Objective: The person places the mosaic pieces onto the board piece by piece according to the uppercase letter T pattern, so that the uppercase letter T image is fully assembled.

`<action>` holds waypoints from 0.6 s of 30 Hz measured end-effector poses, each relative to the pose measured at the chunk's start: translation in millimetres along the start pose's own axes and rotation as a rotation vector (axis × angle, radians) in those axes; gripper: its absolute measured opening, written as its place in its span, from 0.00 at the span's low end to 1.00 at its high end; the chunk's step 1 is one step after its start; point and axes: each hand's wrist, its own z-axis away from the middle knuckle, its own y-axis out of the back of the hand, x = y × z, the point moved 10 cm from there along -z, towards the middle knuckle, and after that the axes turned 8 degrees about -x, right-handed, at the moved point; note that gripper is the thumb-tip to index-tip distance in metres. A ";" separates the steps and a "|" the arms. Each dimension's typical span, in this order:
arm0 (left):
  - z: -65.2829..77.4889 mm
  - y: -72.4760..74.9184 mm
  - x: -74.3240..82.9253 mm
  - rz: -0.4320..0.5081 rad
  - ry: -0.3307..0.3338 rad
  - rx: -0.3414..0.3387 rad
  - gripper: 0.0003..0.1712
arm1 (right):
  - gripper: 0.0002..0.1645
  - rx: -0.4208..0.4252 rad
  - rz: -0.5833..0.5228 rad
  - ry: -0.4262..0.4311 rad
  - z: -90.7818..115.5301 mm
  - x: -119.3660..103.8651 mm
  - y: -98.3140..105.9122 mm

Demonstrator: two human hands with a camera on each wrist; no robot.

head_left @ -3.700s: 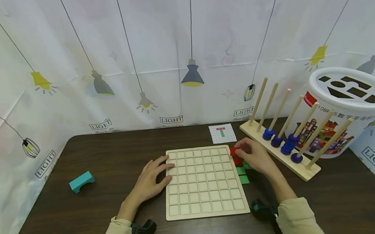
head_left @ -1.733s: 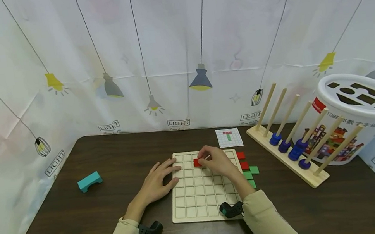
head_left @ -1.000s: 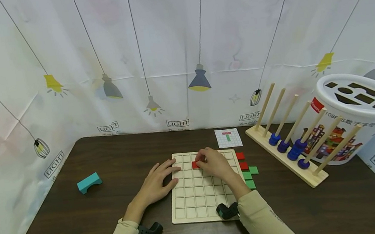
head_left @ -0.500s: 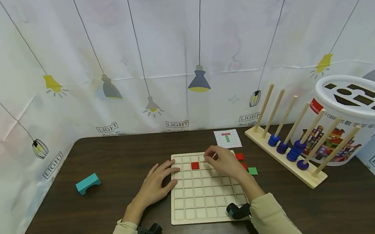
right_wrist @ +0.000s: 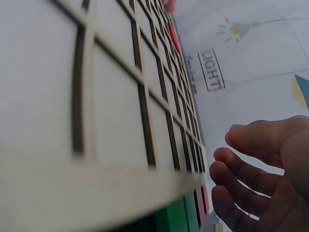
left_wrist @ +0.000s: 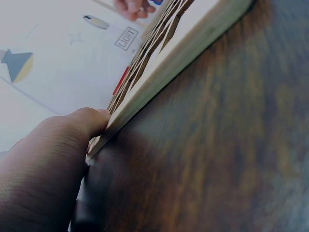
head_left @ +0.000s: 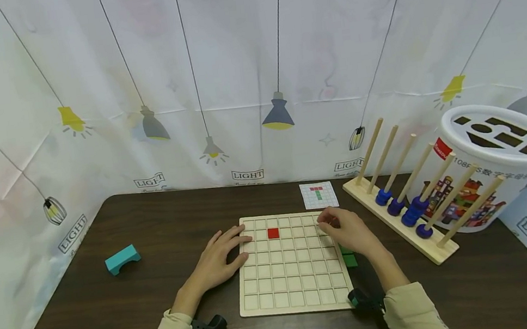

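Nearby, green tiles [head_left: 350,260] lie beside the board's [head_left: 295,282] right edge. The left hand [head_left: 218,259] spreads its fingers on the left edge; the right hand [head_left: 351,230], fingers loosely parted, hovers by the far-right corner. A red tile [head_left: 273,233] sits toward the far-left corner.

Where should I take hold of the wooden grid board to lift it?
Probably by its left and right edges, coming from both sides: the wooden grid board is thin and lies flat, with a straight rim to pinch. On the right, grip nearer you than the green tiles along that edge. Keep it level, since a red tile sits in one cell.
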 end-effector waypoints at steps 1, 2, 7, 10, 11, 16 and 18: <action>-0.1 0.5 0.3 0.002 -0.002 0.002 0.22 | 0.09 0.001 0.005 -0.004 2.3 3.8 2.6; -0.3 1.1 0.7 0.003 -0.003 0.003 0.22 | 0.09 0.004 0.013 -0.008 4.5 7.1 5.2; -0.6 2.2 1.6 0.006 -0.002 0.007 0.22 | 0.09 0.031 0.044 -0.024 11.7 21.1 17.2; 0.2 1.5 1.4 0.000 0.000 0.006 0.22 | 0.09 0.029 0.049 -0.016 14.2 25.8 20.3; 0.4 1.2 1.3 0.000 0.001 0.005 0.22 | 0.09 0.022 0.050 -0.013 14.8 27.1 20.4; 0.7 0.9 2.2 0.000 -0.002 0.005 0.22 | 0.10 -0.021 0.070 -0.002 15.2 33.2 19.6; 0.6 1.5 2.6 0.003 -0.003 0.007 0.22 | 0.10 -0.043 0.084 0.007 14.9 34.3 18.9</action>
